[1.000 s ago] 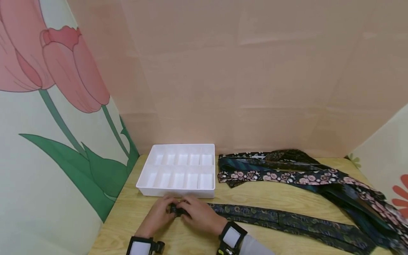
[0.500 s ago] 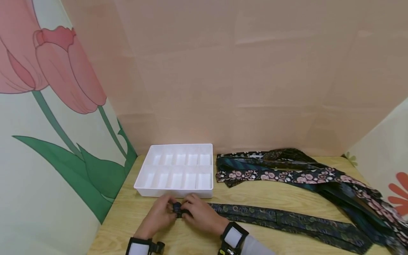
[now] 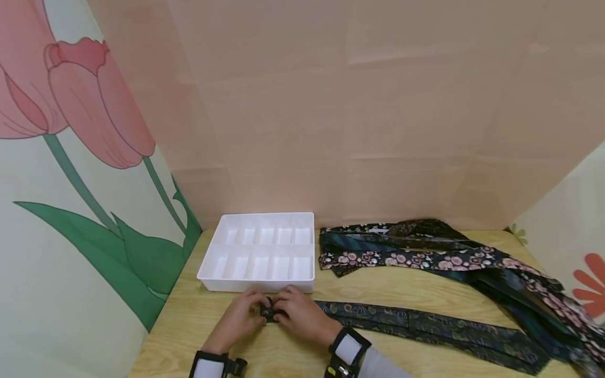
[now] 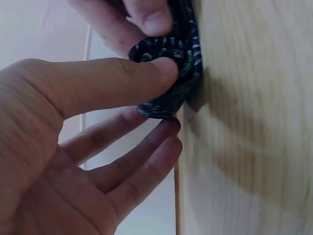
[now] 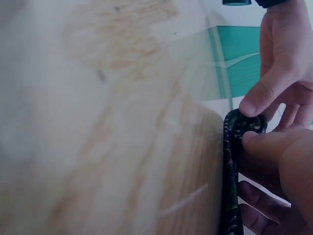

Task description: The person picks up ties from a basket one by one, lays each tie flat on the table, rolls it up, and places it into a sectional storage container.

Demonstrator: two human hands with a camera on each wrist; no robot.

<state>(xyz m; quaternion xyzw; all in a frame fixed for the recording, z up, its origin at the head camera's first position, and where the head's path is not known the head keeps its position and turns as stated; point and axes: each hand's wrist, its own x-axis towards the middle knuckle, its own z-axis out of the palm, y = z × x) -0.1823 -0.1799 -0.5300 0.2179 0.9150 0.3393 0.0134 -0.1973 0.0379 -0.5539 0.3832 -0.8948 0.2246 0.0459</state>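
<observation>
Sitting just beyond the person's fingers, a white tray (image 3: 227, 285) with two rows of compartments is blocking the space straight ahead of the work. Both hands are meeting at the near side of it, on a pale wooden table (image 3: 378, 286). The left hand (image 3: 238, 317) is pinching the rolled end (image 3: 268, 313) of a dark patterned tie (image 3: 425, 332), its thumb pressing on the coil. The right hand (image 3: 304, 316) is holding the same coil from the other side, its thumb resting on it too. The fingers are hiding part of the coil from the head camera. The rest of the tie is lying flat along the table, running out from under the right hand towards the right edge. Behind it, to the right of the tray, a pile of ties (image 3: 425, 260) is spreading and trailing down the same edge; the loose end of the tie may be touching it, but that corner is too blurred to be sure. A brown sheet (image 3: 307, 115) is hanging at the back, and a tulip picture (image 3: 101, 110) is covering the left wall

Compared with half a second ago, the fingertips of both hands are sitting closer together and covering more of the coil. The tray, the pile and the flat length of tie are keeping their places on the table
</observation>
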